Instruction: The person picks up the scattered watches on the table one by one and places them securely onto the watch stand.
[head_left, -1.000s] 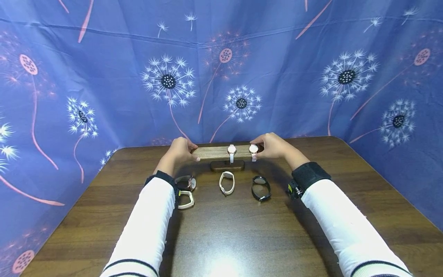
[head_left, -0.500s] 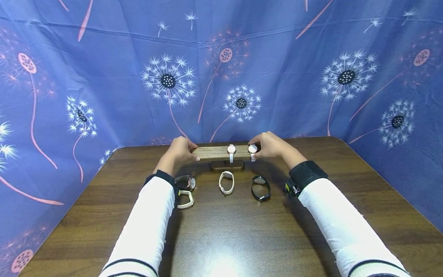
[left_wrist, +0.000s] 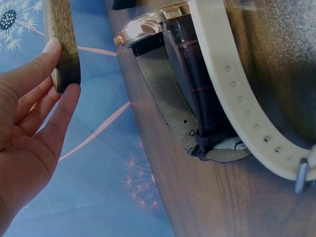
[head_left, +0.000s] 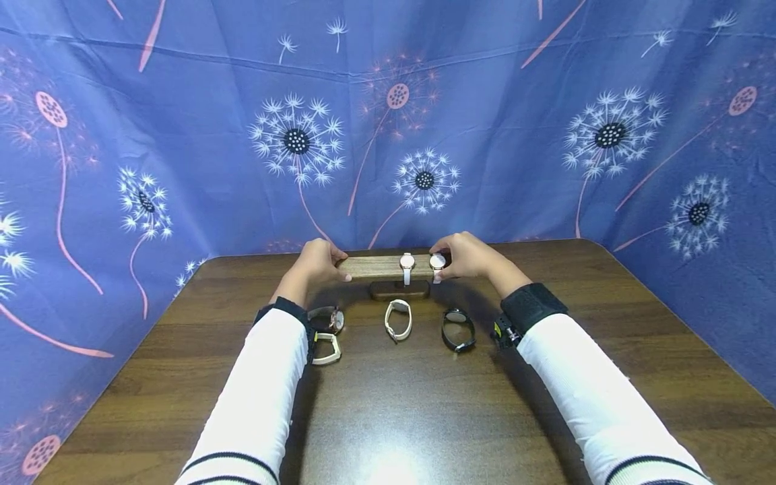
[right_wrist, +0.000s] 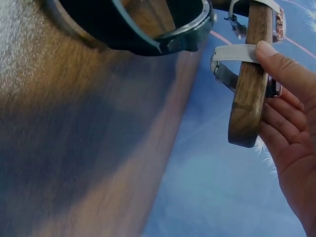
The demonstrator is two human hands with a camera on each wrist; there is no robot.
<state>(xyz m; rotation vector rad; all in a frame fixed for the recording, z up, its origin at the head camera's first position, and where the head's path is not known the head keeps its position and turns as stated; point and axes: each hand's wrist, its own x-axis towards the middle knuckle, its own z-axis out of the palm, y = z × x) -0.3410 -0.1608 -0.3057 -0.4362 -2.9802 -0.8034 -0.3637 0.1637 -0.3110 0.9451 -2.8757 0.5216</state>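
A wooden watch stand's bar (head_left: 372, 267) sits over its dark base (head_left: 400, 290) at the far side of the table. My left hand (head_left: 316, 261) pinches the bar's left end; the left wrist view shows thumb and fingers on that wooden tip (left_wrist: 64, 54). Around the bar's right part goes a white-strapped watch (head_left: 437, 261), which my right hand (head_left: 469, 258) holds between thumb and fingers. In the right wrist view its strap (right_wrist: 234, 53) loops the bar, with the thumb on it and the bar end protruding. Another white-strapped watch (head_left: 407, 262) hangs near the bar's middle.
Before the stand lie a cream-banded watch (head_left: 389, 322) and a black watch (head_left: 445, 339). By my left wrist are a dark-strapped watch with a rose-gold case (head_left: 337, 320) and another cream-strapped one (head_left: 327, 360). A blue dandelion-print cloth (head_left: 515, 168) hangs behind the table (head_left: 388, 404).
My right hand has slid the white-strapped watch leftward along the bar, nearer the middle one. My left hand keeps its hold on the bar's left end.
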